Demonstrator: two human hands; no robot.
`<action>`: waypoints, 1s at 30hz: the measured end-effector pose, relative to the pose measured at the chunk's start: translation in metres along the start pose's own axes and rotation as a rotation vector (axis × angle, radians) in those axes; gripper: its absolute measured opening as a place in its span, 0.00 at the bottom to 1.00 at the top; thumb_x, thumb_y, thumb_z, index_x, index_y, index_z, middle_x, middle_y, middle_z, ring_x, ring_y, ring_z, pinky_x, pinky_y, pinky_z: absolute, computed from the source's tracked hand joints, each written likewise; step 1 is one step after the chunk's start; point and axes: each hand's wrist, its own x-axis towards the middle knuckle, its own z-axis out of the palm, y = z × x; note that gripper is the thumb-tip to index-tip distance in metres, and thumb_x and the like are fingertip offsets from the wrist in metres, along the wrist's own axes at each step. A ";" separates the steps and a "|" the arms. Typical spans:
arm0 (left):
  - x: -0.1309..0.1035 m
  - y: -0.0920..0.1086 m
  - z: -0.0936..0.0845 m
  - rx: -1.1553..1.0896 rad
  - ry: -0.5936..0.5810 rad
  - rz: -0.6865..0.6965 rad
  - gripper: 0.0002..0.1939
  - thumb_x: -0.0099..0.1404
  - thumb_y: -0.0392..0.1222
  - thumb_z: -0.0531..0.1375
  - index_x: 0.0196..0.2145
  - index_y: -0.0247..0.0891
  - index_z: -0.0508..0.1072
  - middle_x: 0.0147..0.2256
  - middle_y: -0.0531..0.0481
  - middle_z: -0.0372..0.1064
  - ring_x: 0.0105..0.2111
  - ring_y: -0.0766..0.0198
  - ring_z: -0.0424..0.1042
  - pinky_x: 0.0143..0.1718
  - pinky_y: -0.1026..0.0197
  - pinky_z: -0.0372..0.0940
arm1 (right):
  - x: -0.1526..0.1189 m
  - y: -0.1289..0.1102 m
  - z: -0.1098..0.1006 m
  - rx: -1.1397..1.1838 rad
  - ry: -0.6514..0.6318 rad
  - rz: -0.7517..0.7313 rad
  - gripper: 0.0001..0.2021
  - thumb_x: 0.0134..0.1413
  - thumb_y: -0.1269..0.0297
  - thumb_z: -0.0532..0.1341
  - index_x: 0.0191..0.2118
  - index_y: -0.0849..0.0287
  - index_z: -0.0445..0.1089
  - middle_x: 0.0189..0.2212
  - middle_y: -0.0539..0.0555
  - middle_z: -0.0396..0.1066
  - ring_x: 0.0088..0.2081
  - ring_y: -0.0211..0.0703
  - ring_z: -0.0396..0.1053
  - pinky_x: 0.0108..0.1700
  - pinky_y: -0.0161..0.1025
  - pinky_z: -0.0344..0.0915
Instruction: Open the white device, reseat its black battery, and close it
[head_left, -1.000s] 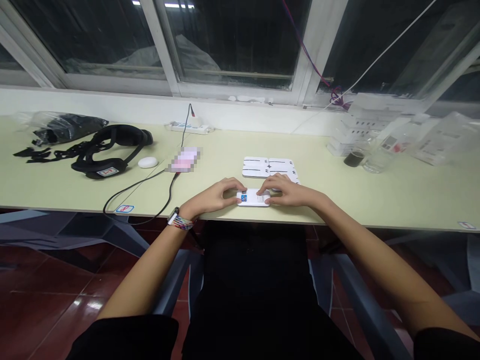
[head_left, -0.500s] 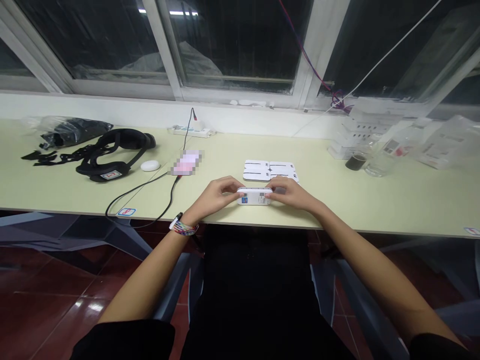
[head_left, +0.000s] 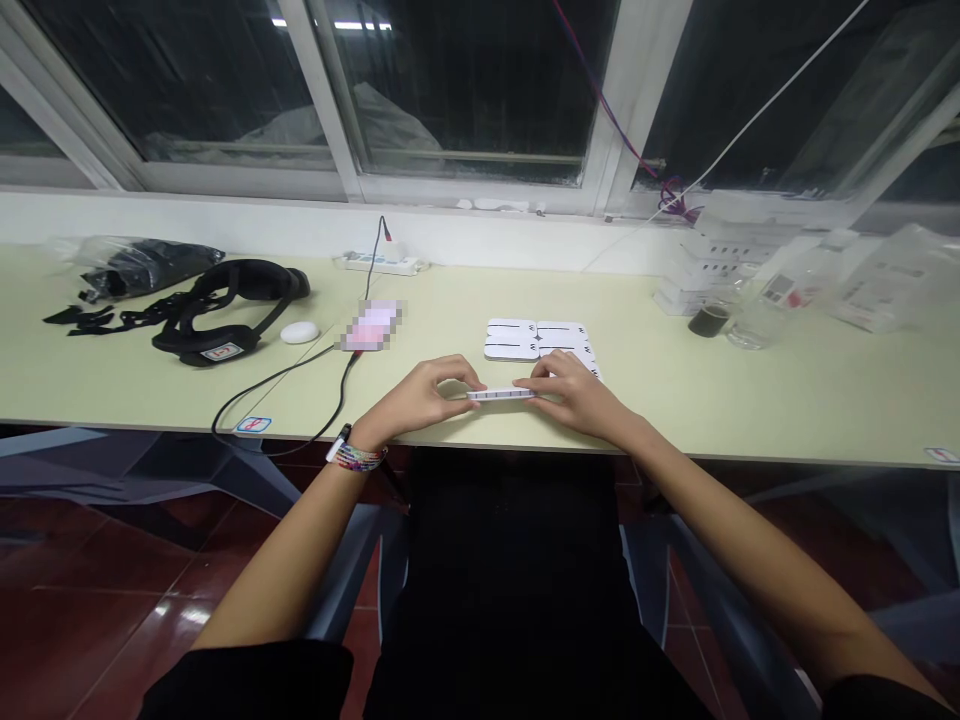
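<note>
A thin white flat box [head_left: 501,394] with rounded corners is held between my two hands near the table's front edge. Its narrow edge, marked with several dark ticks, faces me. My left hand [head_left: 421,396] pinches the left end between thumb and fingers. At the right end, the fingers and thumb of my right hand [head_left: 576,398] grip it the same way. Just beyond lie several similar white flat boxes [head_left: 511,340], set close together, with black lines and letters on top. My right hand partly hides the nearest of them.
To the left are a black headset [head_left: 225,310], a white oval case [head_left: 299,332], and a blurred pink phone [head_left: 371,326] on a black cable. A power strip [head_left: 384,264] sits by the wall. At the right stand a dark-filled cup [head_left: 709,319] and a clear bottle [head_left: 750,322].
Half a second ago the held box showed its broad labelled face; now it is tipped flatter and its narrow edge shows. Both hands have kept hold of it.
</note>
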 end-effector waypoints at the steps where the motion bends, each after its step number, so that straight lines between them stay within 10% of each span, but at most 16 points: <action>1: 0.000 0.000 0.001 0.026 -0.024 0.015 0.07 0.70 0.48 0.71 0.40 0.44 0.81 0.47 0.48 0.78 0.50 0.53 0.78 0.56 0.48 0.70 | -0.001 -0.004 0.000 -0.047 -0.031 0.000 0.15 0.76 0.60 0.61 0.59 0.50 0.81 0.45 0.59 0.73 0.49 0.55 0.67 0.54 0.55 0.66; 8: 0.018 0.002 0.023 0.195 -0.079 0.069 0.18 0.69 0.49 0.70 0.55 0.49 0.79 0.54 0.46 0.77 0.56 0.47 0.76 0.60 0.45 0.70 | -0.005 -0.022 -0.004 -0.100 -0.185 0.078 0.21 0.77 0.51 0.57 0.67 0.48 0.76 0.52 0.63 0.71 0.53 0.60 0.67 0.58 0.60 0.67; 14: 0.053 -0.009 0.010 0.294 -0.072 0.038 0.20 0.59 0.43 0.71 0.50 0.47 0.83 0.49 0.46 0.82 0.51 0.43 0.78 0.56 0.44 0.71 | -0.028 0.001 -0.012 -0.056 0.059 0.186 0.20 0.78 0.54 0.55 0.65 0.47 0.75 0.53 0.62 0.72 0.56 0.62 0.68 0.62 0.64 0.66; 20: 0.148 -0.051 -0.015 0.308 0.096 0.083 0.22 0.62 0.44 0.67 0.54 0.42 0.81 0.54 0.45 0.81 0.56 0.45 0.75 0.64 0.44 0.65 | -0.044 0.016 -0.015 -0.066 0.113 0.336 0.19 0.76 0.54 0.56 0.63 0.50 0.75 0.58 0.64 0.71 0.62 0.65 0.65 0.66 0.66 0.65; 23: 0.194 -0.080 -0.012 0.240 0.068 -0.103 0.22 0.59 0.41 0.66 0.52 0.40 0.81 0.58 0.44 0.79 0.57 0.47 0.74 0.63 0.48 0.67 | -0.042 0.016 -0.011 -0.082 0.068 0.373 0.21 0.76 0.52 0.55 0.67 0.51 0.71 0.64 0.65 0.67 0.68 0.66 0.61 0.69 0.68 0.62; 30: 0.222 -0.123 0.000 0.197 -0.007 -0.182 0.23 0.58 0.47 0.65 0.50 0.39 0.85 0.56 0.41 0.81 0.55 0.43 0.77 0.61 0.44 0.69 | -0.039 0.018 -0.009 -0.075 0.032 0.441 0.23 0.77 0.50 0.53 0.69 0.51 0.67 0.68 0.65 0.65 0.71 0.65 0.58 0.72 0.68 0.59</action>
